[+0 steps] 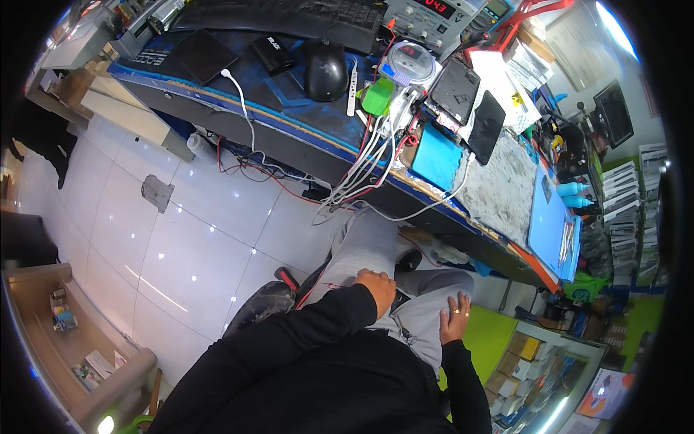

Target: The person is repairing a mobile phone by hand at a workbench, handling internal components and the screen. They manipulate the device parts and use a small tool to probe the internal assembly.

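Note:
I am sitting with both hands on my grey trousers (363, 242), in front of a workbench. My left hand (376, 291) rests on the left thigh with its fingers curled in; nothing shows in it. On the right thigh, my right hand (455, 318) lies with its fingers stretched out and wears rings; it is empty. Beyond them on the bench are a dark phone-like slab (486, 129), another dark device (455, 91) and a bright blue flat case (437, 155). White tweezers (352, 88) lie beside a black mouse (325, 71).
White cables (372, 168) hang over the bench edge toward my knees. A power supply (428, 20) and a keyboard (282, 18) stand at the back. To the right lies a blue tray (547, 228). A glass display case (546, 376) is beside my right arm. Another person's dark-clothed leg (58, 148) shows far left.

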The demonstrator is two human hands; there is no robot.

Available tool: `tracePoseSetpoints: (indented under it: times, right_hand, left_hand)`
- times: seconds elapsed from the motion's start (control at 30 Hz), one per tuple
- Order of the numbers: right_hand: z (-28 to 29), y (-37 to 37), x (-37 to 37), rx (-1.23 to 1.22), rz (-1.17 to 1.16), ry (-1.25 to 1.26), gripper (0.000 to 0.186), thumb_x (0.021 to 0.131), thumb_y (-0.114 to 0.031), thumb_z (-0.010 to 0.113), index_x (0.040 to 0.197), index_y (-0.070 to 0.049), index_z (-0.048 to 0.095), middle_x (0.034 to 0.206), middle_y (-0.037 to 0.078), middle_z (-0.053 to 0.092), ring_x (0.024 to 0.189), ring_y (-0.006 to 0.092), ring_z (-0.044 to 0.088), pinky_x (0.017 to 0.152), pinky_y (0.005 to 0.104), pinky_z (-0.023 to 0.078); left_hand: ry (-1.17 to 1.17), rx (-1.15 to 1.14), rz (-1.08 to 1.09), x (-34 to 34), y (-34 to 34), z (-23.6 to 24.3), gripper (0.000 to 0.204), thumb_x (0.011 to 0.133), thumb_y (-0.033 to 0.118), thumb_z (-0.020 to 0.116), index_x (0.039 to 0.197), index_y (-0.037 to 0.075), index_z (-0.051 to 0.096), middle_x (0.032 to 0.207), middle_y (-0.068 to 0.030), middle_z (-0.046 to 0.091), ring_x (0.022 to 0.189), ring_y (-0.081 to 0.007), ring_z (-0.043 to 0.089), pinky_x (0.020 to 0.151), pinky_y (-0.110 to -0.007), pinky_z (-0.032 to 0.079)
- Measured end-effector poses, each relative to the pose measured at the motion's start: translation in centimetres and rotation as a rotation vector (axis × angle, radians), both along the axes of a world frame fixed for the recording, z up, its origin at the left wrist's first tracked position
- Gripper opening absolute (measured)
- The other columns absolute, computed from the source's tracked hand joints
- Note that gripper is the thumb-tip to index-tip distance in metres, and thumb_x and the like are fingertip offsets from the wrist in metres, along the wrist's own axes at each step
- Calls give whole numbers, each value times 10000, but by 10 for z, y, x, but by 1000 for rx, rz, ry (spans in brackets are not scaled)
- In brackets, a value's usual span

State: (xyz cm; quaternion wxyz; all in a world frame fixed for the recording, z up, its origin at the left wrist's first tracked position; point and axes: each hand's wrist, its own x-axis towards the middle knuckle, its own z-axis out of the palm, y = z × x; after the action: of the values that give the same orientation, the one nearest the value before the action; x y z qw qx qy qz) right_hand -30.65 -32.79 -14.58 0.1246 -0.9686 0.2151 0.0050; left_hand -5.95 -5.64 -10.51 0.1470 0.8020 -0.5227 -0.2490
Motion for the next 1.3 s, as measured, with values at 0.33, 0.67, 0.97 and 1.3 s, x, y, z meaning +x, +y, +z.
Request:
tracePoseSetpoints:
  times: [0.33,0.67,0.97,1.3]
  right_hand:
    - [-2,-1,0,-1,-7,4,399,931,-181,644,1295,-19,622,1547,231,440,1479,475,317,1210,560,254]
    - [6,-7,5,-26,60,37,454,903,-284,675,1286,-41,662,1517,237,473,1462,478,335,1199,611,241]
    - [2,-12,18,-4,27,-29,378,910,-319,672,1194,-74,710,1453,184,545,1455,435,363,1197,629,232]
    - [2,-13,17,7,-10,-70,322,907,-295,672,1137,-75,724,1412,168,575,1448,424,375,1193,628,242]
  left_hand:
    - [5,9,13,-1,-1,-1,359,912,335,706,1082,24,650,1008,-144,688,915,-308,708,786,-455,514]
    - [37,22,-52,12,4,5,400,958,368,670,1117,3,632,1048,-178,672,968,-355,695,864,-496,524]
    - [52,61,-73,25,-5,2,415,974,390,649,1101,-5,625,1026,-199,668,909,-380,705,836,-493,551]
    - [-3,28,-76,20,-5,8,402,969,381,659,1068,-6,618,991,-195,658,882,-390,698,811,-492,548]
